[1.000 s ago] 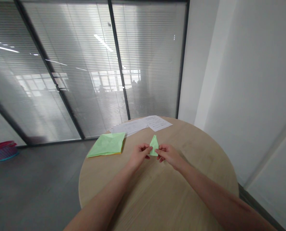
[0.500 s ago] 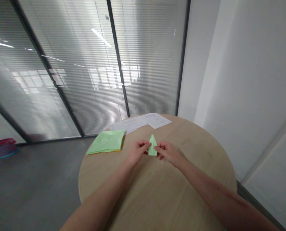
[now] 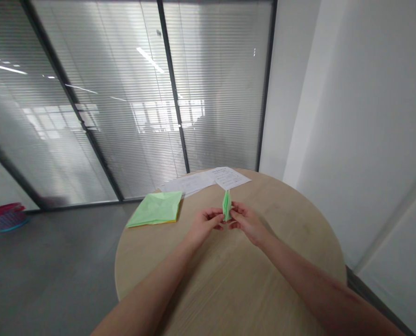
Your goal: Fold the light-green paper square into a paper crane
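A small folded green paper piece [image 3: 226, 204] stands narrow and upright between my two hands above a round wooden table [image 3: 292, 242]. My left hand [image 3: 205, 222] pinches its lower left side with closed fingers. My right hand [image 3: 245, 221] pinches its lower right side, fingers also closed. Both forearms reach in from the bottom of the view.
A stack of green paper sheets [image 3: 156, 210] with a yellow sheet under it lies at the table's far left. White printed sheets [image 3: 208, 180] lie at the far edge. Glass partitions with blinds stand behind. A red and blue basket [image 3: 3, 216] sits on the floor at far left.
The green paper piece was a flat triangle facing me; now it is folded or turned narrow and held a little higher. Both hands have kept their pinch.
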Motion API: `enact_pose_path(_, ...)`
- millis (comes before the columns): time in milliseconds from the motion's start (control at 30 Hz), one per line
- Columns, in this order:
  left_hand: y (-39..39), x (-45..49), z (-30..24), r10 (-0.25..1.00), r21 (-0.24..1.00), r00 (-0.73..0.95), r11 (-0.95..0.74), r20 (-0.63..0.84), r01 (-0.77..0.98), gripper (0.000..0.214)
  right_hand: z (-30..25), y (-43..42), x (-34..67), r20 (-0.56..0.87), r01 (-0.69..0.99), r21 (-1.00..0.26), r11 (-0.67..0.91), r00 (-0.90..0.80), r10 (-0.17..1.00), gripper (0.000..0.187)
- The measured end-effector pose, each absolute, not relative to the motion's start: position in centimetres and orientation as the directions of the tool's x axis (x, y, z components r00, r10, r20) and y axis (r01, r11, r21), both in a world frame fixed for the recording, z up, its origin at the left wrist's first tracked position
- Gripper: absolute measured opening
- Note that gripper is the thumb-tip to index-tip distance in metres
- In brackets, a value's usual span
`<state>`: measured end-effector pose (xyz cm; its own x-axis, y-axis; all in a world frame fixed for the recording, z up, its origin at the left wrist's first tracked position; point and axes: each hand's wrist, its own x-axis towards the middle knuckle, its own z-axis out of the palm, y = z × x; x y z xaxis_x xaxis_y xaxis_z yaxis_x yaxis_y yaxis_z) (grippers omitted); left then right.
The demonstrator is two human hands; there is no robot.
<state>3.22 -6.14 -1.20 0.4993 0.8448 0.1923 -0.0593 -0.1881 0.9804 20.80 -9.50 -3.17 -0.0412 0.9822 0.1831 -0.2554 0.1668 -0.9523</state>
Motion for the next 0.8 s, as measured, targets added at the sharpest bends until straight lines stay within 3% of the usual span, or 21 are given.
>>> enact_pose_path(67, -6.0, 3.3, -1.3, 0.844, 0.978, 0.497, -0.202, 0.202, -0.055, 0.037, -3.3, -9.6, 20.6, 0.177, -0.255, -0.952, 0.171, -0.001, 0.984, 0.045)
enact_pose_path(267, -5.7, 3.4, -1.8, 0.871, 0.961, 0.427, -0.277, 0.241, 0.022, 0.031, -3.2, -9.6, 20.5, 0.22, -0.089, -0.972, 0.219, 0.005, 0.976, 0.016)
enact_pose_path(367, -5.6, 3.2, -1.8, 0.858, 0.909, 0.385, -0.405, 0.341, 0.097, 0.026, -3.0, -9.6, 20.5, 0.22, -0.091, -0.972, 0.217, -0.021, 0.975, 0.019)
enact_pose_path(533, -5.9, 2.6, -1.1, 0.737, 0.698, 0.34, -0.67, 0.584, 0.254, 0.014, -3.1, -9.6, 20.4, 0.283, -0.126, -0.954, 0.273, -0.072, 0.956, 0.035)
enact_pose_path(633, -6.3, 2.6, -0.8, 0.689, 0.625, 0.403, -0.721, 0.603, 0.298, 0.013, -3.5, -9.4, 20.5, 0.267, -0.127, -0.958, 0.256, -0.077, 0.961, 0.043)
enact_pose_path(800, -6.8, 2.7, -0.8, 0.639, 0.569, 0.453, -0.766, 0.621, 0.299, 0.014, -4.0, -9.3, 20.7, 0.21, -0.08, -0.976, 0.203, -0.086, 0.974, 0.037)
